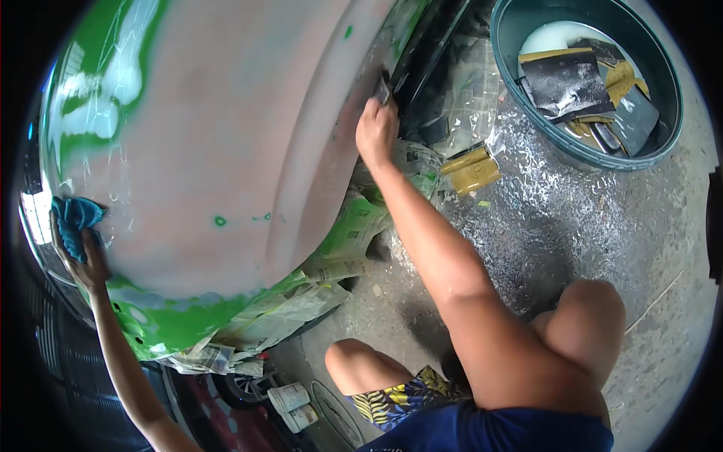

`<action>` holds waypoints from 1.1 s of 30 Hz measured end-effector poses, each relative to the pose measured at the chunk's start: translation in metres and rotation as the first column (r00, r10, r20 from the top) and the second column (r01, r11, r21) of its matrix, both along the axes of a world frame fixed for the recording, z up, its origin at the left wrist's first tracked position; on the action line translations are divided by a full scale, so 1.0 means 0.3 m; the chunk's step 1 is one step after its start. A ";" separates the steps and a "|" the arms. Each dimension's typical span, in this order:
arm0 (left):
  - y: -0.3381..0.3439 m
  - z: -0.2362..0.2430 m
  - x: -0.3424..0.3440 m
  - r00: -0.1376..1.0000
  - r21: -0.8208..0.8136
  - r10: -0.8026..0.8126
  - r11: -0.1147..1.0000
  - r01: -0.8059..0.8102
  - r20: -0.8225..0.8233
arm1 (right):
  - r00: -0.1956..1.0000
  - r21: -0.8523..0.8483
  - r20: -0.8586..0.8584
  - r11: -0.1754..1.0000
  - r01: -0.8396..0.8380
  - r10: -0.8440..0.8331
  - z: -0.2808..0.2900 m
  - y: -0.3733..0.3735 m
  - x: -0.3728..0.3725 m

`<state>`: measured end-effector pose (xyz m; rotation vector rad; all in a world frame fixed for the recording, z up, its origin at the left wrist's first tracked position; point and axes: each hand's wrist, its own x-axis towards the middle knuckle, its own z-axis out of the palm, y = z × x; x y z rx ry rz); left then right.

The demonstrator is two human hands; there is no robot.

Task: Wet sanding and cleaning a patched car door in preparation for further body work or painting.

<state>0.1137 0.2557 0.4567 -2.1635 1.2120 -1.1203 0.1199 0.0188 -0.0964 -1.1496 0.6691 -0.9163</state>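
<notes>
A car body panel fills the upper left, sanded to dull grey and pinkish patches with glossy green paint left around its edges. Against its far-left edge, my left hand grips a crumpled teal cloth. My right hand is closed around a small dark piece of sandpaper, pressed to the panel's right-hand border beside a black trim strip. Most of that piece is hidden by my fingers.
A dark green bucket at upper right holds cloudy water and several sandpaper sheets. A tan folded sheet lies on the wet concrete floor. Masking newspaper hangs along the panel's lower edge. Two pale tubs stand near a wheel.
</notes>
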 end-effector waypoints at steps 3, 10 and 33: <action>-0.021 -0.004 -0.010 1.000 0.005 -0.020 1.000 0.020 0.015 | 0.999 0.183 -0.010 0.982 -0.037 0.039 0.016 0.135 -0.030; -0.012 -0.034 0.000 0.995 -0.011 -0.098 0.995 0.098 -0.020 | 0.996 0.173 -0.019 0.981 0.090 -0.088 -0.013 -0.095 0.081; 0.005 -0.101 -0.126 0.994 -0.286 0.104 0.954 -0.092 0.027 | 0.961 0.741 0.235 0.613 -0.275 0.147 -0.433 -0.217 -0.163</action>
